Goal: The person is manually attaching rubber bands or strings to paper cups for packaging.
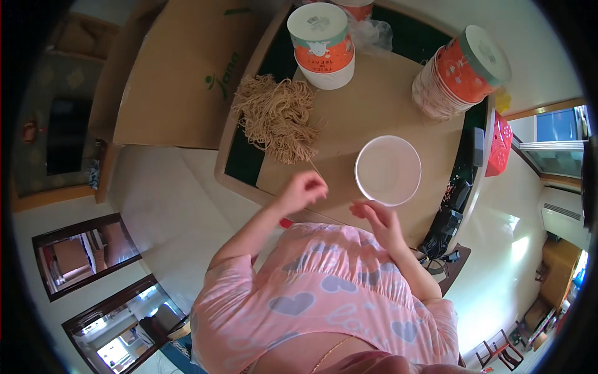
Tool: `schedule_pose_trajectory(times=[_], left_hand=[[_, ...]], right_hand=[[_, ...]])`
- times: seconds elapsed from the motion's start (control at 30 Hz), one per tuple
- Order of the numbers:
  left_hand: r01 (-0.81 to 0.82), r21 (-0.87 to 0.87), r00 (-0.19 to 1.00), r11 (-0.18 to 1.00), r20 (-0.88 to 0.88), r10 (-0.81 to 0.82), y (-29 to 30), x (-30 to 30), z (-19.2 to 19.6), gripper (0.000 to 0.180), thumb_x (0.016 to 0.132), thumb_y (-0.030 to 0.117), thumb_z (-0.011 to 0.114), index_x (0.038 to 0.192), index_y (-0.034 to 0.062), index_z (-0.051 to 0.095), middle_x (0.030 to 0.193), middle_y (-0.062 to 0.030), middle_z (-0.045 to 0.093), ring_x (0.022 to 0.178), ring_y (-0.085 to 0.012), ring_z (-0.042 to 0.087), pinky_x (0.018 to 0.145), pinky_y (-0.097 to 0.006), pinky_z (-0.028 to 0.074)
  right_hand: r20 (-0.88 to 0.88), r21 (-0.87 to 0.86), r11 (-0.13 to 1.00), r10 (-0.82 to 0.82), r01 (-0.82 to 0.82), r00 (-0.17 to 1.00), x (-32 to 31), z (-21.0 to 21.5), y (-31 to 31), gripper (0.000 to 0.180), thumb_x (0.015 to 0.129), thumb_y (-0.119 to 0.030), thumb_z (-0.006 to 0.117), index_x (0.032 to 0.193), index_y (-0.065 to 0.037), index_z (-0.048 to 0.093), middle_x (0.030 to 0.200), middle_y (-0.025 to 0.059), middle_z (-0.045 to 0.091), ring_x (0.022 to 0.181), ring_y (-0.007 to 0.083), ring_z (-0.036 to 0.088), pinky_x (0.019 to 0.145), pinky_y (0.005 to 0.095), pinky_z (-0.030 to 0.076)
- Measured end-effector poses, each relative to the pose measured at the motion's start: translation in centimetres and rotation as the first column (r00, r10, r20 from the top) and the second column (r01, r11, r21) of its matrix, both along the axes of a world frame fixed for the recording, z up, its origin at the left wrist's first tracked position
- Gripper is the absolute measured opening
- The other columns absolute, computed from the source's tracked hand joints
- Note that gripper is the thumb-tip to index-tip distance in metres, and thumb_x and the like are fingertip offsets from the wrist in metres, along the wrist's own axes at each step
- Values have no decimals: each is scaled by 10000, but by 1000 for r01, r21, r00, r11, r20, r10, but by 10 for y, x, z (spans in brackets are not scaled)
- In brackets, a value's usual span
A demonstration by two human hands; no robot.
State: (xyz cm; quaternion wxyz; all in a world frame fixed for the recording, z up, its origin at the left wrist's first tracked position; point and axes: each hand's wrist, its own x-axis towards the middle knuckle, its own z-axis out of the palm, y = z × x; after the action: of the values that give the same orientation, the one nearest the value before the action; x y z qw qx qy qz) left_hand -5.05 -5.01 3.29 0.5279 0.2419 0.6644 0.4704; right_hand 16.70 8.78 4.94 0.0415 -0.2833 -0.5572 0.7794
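Left hand (304, 189), fingers curled, lies nearer than the tan cord pile (277, 118) at left; right hand (381, 221), loosely bent, lies just beside the white tub (388, 168) at right. Any grip cannot be told. Easing out single strands probably limits tangling.

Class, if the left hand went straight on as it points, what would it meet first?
The left hand would probably meet the white tub's left side, though depth is unclear and it might pass above the rim.
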Motion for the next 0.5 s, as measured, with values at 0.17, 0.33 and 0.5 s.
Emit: schedule_pose_trajectory(times=[0.17, 0.33, 0.5], left_hand=[[152, 22, 961, 988, -239, -142, -13, 76, -3, 38, 815, 10, 638, 848, -11, 636, 827, -61, 667, 788, -134, 627, 730, -269, 504], [176, -212, 862, 961, -439, -255, -38, 86, -41, 78, 748, 122, 601, 757, 46, 619, 737, -146, 630, 722, -300, 633, 660, -398, 485], [126, -304, 699, 944, -649, -302, -65, 62, -56, 109, 780, 133, 603, 755, 44, 660, 717, -152, 651, 689, -325, 646, 635, -413, 502]], right_hand=[[142, -422, 905, 5, 56, 990, -29, -20, -26, 308, 993, -232, 456, 1104, 20, 595, 1028, 101, 634, 941, 160, 615, 869, 283, 488], [-71, -461, 887, -32, -4, 997, -42, 9, -26, 217, 991, -206, 463, 902, -33, 560, 756, 26, 559, 699, 96, 548, 665, 256, 472], [139, -494, 869, 45, 30, 989, -36, 50, -14, 167, 988, -193, 476, 940, -56, 558, 628, -54, 328, 545, 34, 288, 514, 222, 313]])
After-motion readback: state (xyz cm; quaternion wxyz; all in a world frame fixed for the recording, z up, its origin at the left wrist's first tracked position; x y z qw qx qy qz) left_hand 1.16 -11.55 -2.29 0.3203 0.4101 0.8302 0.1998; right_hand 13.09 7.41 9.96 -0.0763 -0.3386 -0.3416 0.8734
